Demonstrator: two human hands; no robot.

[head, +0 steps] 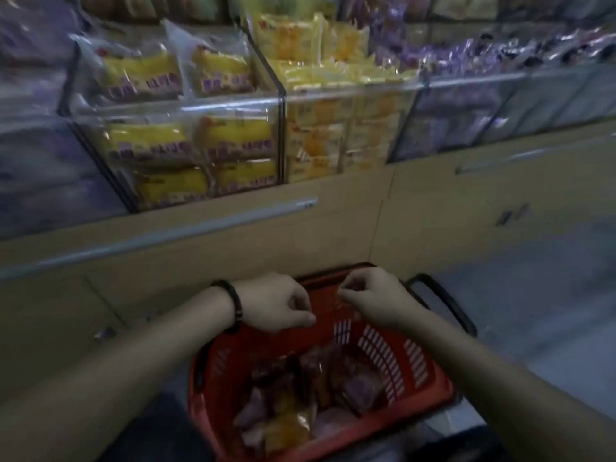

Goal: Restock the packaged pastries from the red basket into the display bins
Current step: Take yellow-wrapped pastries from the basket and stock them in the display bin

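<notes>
At the far left, the left bin [186, 128] of clear plastic is stacked with bright yellow packs. The middle bin [346, 128] holds paler yellow-orange packs and the right bin [500, 105] purple ones. All 3 sit above a tan cabinet [333, 228]. Below them, the person's left hand [280, 305], with a dark bracelet [233, 305] at the wrist, hovers over the far end of the red basket [430, 405]. Its fingers are curled toward the thumb, and blur hides whether they pinch anything. Just beside it, the right hand [376, 298] is curled the same way, fingertips drawn together as if on a thin edge, but no wrapper can be made out. The packaged pastries [310, 395] lie loose in the bottom of the basket, purple, reddish and yellow packs overlapping. They are probably light, soft and easily crushed, in slick film. Each is best taken by a sealed end or flat across both faces, not squeezed at the middle.
</notes>
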